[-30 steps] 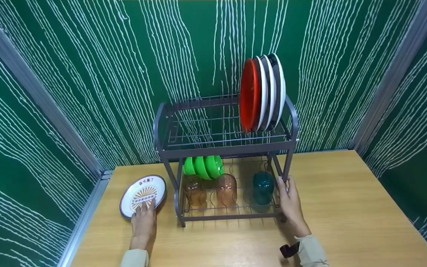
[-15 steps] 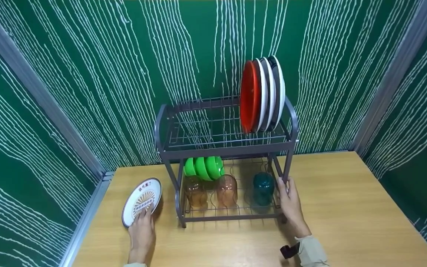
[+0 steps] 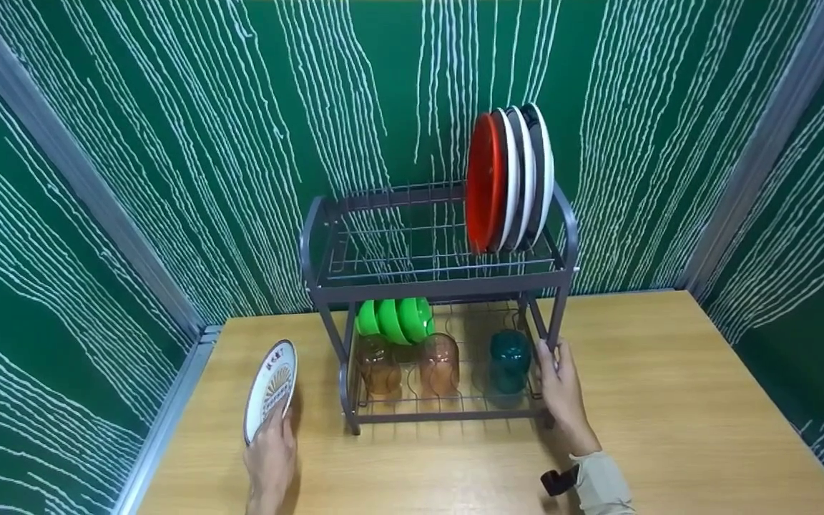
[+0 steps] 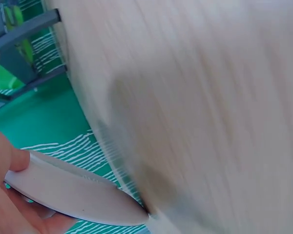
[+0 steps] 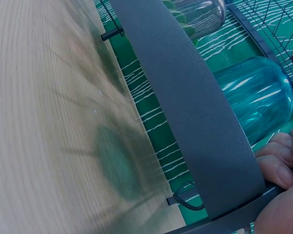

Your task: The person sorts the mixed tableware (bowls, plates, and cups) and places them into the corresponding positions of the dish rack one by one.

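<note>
A white plate (image 3: 269,383) with a dark rim and a sunburst pattern stands tilted up on its edge, left of the dish rack (image 3: 440,287). My left hand (image 3: 270,454) pinches its near edge, with the thumb on one face and fingers on the other, as the left wrist view of the plate (image 4: 83,192) shows. On the far side, my right hand (image 3: 562,393) grips the rack's front right leg low down. Its curled fingers (image 5: 278,163) show beside a teal glass (image 5: 259,97) in the right wrist view.
On the rack's upper tier, a red plate (image 3: 482,182) and several white-rimmed plates (image 3: 542,172) stand upright at the right. The lower tier holds green bowls (image 3: 412,320), amber glasses (image 3: 439,365) and the teal glass. Green walls enclose the wooden table (image 3: 684,400).
My left hand has tipped the plate from lying nearly flat on the table to steeply on edge. The right hand stays on the rack leg.
</note>
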`<state>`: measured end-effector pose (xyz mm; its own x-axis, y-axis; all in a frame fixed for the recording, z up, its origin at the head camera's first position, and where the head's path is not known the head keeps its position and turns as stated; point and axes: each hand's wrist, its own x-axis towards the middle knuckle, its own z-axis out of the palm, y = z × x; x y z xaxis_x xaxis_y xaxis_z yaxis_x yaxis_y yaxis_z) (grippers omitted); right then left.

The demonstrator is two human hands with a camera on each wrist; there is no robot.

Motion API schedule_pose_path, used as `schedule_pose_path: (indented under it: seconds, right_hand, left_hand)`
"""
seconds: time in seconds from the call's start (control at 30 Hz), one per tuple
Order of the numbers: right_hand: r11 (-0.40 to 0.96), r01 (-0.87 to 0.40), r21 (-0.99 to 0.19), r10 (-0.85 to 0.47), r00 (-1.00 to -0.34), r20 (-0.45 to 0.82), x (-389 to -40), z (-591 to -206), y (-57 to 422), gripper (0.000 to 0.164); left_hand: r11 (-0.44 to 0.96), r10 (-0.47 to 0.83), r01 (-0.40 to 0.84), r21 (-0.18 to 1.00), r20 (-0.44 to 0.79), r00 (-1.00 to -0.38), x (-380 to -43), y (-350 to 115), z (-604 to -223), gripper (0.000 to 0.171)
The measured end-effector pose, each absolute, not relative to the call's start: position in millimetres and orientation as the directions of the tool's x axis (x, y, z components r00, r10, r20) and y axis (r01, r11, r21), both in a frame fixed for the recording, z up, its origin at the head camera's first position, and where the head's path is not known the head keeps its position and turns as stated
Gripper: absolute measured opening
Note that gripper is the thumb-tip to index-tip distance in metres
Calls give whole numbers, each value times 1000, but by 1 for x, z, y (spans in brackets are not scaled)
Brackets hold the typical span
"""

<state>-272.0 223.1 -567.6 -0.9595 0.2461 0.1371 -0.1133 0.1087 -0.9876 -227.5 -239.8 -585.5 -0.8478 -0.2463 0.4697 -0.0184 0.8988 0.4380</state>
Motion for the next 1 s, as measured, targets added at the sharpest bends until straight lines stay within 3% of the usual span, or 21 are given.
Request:
schedule_pose_path:
  seconds: [0.23, 0.67, 0.83, 1.0]
  right_hand:
    - [91, -143, -986, 253, -954, 162, -274, -569, 224, 42]
    - [76, -171, -982, 256, -949, 185, -272, -568, 224, 38]
    - [58, -168, -984, 257, -950, 178, -271, -567, 225, 43]
    - [65, -156, -986, 253, -953, 168, -270, -567, 227, 42]
  left_hand:
    - [806, -386, -130, 577, 347, -855, -208, -233, -573, 34]
    - [719, -511, -122, 685, 401, -761, -158, -210, -554, 24]
    - [710, -561, -85, 699, 489, -668, -139, -194, -545, 21]
    - [781, -479, 145, 608, 731, -485, -131, -185, -548, 19]
